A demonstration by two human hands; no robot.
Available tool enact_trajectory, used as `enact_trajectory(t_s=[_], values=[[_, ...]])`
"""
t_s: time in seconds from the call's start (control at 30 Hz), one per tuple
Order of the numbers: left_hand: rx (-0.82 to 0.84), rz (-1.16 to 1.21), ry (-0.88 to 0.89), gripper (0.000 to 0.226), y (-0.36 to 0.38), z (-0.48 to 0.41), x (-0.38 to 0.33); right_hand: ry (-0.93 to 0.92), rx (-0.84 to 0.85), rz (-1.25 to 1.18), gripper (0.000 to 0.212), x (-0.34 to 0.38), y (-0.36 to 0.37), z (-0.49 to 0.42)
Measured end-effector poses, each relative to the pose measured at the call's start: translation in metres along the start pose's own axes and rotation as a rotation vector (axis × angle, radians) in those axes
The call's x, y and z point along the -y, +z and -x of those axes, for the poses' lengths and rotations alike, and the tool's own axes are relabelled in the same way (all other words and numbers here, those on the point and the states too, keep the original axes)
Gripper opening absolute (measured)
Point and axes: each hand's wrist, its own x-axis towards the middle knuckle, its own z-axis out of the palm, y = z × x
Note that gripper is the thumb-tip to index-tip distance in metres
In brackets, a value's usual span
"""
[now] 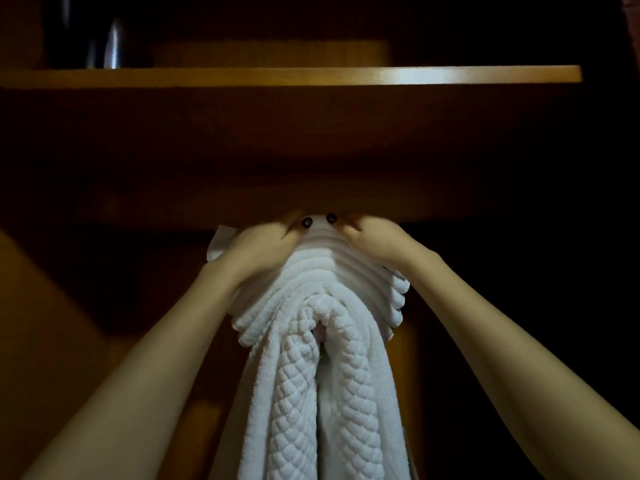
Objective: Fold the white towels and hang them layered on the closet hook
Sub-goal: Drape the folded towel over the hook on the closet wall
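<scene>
Inside a dim wooden closet (311, 150), a shelf (311, 76) runs across the top, with a dark shiny object (114, 46) near its left end. Below it the white towels (322, 268) hang layered on the hook (307, 222), ribbed over quilted. The left hand (263, 244) and right hand (374, 240) each have their grip clenched on the towels' top, either side of the hook's two dark knobs

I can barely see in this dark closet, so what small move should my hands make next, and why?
Probably ease both hands off and let the towels settle. The left hand and right hand grip the ribbed towel right beside the hook's two black tips, which already show above it, and the quilted towel hangs below.
</scene>
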Motion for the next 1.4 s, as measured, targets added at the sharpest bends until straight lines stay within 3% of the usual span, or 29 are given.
enact_trajectory(t_s=[0.07,0.17,0.23,0.47,0.57,0.7,0.8,0.97,1.03,1.1,1.17,1.3,1.4], values=[[0.018,0.007,-0.007,0.08,-0.002,0.001,0.003,-0.01,-0.003,-0.008,0.052,-0.002,0.005,0.003],[-0.019,-0.03,0.041,0.055,-0.002,0.005,0.001,-0.049,-0.032,-0.052,0.05,-0.006,0.007,0.009],[-0.03,-0.034,0.038,0.05,-0.004,0.007,-0.002,-0.017,-0.037,-0.029,0.051,-0.008,0.003,0.007],[0.053,-0.071,-0.138,0.074,-0.018,0.004,-0.011,0.031,-0.03,-0.158,0.06,-0.009,-0.002,0.0],[0.068,-0.089,-0.16,0.071,-0.016,0.004,-0.016,0.061,-0.024,-0.171,0.065,-0.01,0.0,-0.003],[0.068,0.008,-0.119,0.064,-0.012,0.007,-0.013,0.108,0.039,-0.098,0.066,-0.007,0.001,0.0],[0.113,0.186,-0.217,0.072,-0.014,0.006,-0.009,0.156,0.064,-0.113,0.072,-0.006,0.0,0.002],[0.206,0.442,-0.225,0.065,-0.014,0.001,-0.01,0.126,0.056,-0.125,0.059,-0.006,0.001,0.003],[0.167,0.432,-0.227,0.069,-0.011,0.006,-0.007,0.18,0.057,-0.114,0.07,-0.005,0.003,0.006],[0.102,0.434,-0.235,0.075,-0.007,0.01,-0.001,0.168,0.056,-0.164,0.066,-0.008,0.007,0.008],[0.038,0.476,-0.206,0.062,-0.004,0.013,0.001,0.156,0.066,-0.234,0.068,-0.008,0.006,0.01],[-0.166,0.24,-0.044,0.048,0.002,0.012,-0.002,0.138,0.134,-0.149,0.055,-0.006,0.003,0.0],[-0.266,0.256,-0.051,0.05,0.006,0.013,0.01,0.111,0.091,-0.196,0.066,-0.012,0.007,-0.007]])
